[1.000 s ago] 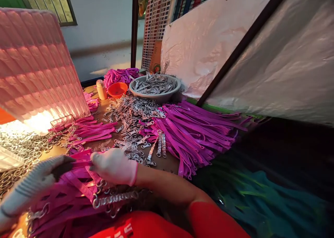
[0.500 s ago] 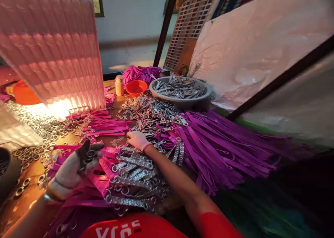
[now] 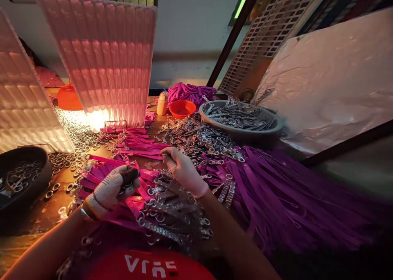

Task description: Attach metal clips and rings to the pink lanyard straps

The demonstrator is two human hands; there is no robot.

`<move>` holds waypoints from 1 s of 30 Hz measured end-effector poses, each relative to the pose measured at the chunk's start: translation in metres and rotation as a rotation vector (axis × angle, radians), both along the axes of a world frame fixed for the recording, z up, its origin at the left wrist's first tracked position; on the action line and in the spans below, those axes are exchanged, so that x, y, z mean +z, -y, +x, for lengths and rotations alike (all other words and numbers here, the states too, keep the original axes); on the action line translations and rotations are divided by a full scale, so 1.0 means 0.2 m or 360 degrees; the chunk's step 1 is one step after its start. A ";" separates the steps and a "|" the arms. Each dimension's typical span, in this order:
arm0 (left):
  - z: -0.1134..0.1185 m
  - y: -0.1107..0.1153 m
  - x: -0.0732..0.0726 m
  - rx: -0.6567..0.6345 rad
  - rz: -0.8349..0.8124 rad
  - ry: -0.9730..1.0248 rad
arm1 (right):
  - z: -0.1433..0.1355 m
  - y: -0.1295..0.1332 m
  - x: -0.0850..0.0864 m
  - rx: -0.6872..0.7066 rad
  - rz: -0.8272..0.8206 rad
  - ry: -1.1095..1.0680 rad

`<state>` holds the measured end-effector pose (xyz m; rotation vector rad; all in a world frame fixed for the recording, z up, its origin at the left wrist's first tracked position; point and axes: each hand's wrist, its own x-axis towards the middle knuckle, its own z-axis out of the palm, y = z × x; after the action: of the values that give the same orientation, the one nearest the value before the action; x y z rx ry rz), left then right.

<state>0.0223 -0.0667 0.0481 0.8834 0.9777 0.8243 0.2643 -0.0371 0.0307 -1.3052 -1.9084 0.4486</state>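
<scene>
My left hand [image 3: 115, 186], in a white glove with dark fingertips, is closed with small metal rings among its fingers, above magenta straps [image 3: 98, 169]. To its right my right hand [image 3: 182, 169], also in a pale glove, has thumb and fingers pressed together; what they pinch is too small to make out. It is over the near end of a strap bundle [image 3: 141, 149]. Metal chain-like pieces with rings [image 3: 166, 214] lie heaped between and below my hands. Loose metal clasps [image 3: 199, 136] are piled behind my right hand.
A grey basin [image 3: 211, 122] of metal pieces and a red bowl [image 3: 182, 109] stand behind. Pink ribbed panels [image 3: 107, 59] rise at the left, near a dark bowl [image 3: 46, 169]. Long magenta straps [image 3: 264, 190] spread at right.
The view has turned left, bringing the dark bowl further in. My left hand has closed more around the rings. My right hand has lifted slightly, its fingers pinched.
</scene>
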 end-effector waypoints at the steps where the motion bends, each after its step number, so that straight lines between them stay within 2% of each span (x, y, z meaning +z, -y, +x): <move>1: 0.01 0.00 0.00 0.0073 -0.0072 0.0011 | -0.04 0.05 0.03 0.0075 0.0132 -0.0012; 4: 0.05 0.01 0.03 0.0198 -0.0258 0.0049 | -0.16 0.18 0.10 0.0132 0.0307 0.0287; 7: 0.05 0.01 0.03 0.0007 -0.0268 0.0098 | -0.22 0.24 0.16 0.0162 0.0361 0.0739; 11: 0.03 0.02 0.00 -0.0247 0.0071 -0.0027 | -0.23 0.26 0.19 0.0388 0.0551 0.1024; 14: 0.04 0.04 0.00 -0.0407 0.0377 -0.0118 | -0.22 0.26 0.16 0.0332 0.0715 0.1082; 19: 0.11 0.10 0.03 -0.0117 0.0395 -0.0081 | -0.22 0.26 0.10 -0.0081 0.0948 0.0911; 22: 0.13 0.13 0.07 -0.0211 0.0387 -0.0191 | -0.23 0.30 0.08 -0.0217 0.0912 0.0697; 24: 0.14 0.13 0.09 -0.0221 0.0249 -0.0190 | -0.26 0.34 0.07 -0.0271 0.0859 0.0610; 27: 0.13 0.06 0.14 -0.0138 0.0018 -0.0087 | -0.28 0.38 0.05 -0.0369 0.0705 0.0477; 28: 0.14 0.01 0.16 -0.0184 -0.0011 -0.0089 | -0.27 0.38 0.04 -0.0374 0.0633 0.0411; 30: 0.19 -0.13 0.18 -0.0443 0.0096 -0.0216 | -0.23 0.35 0.02 -0.0381 0.0504 0.0239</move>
<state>0.0598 -0.0415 0.0832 1.1108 0.9248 0.5642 0.2183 -0.1072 0.0349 -1.3587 -1.8226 -0.0738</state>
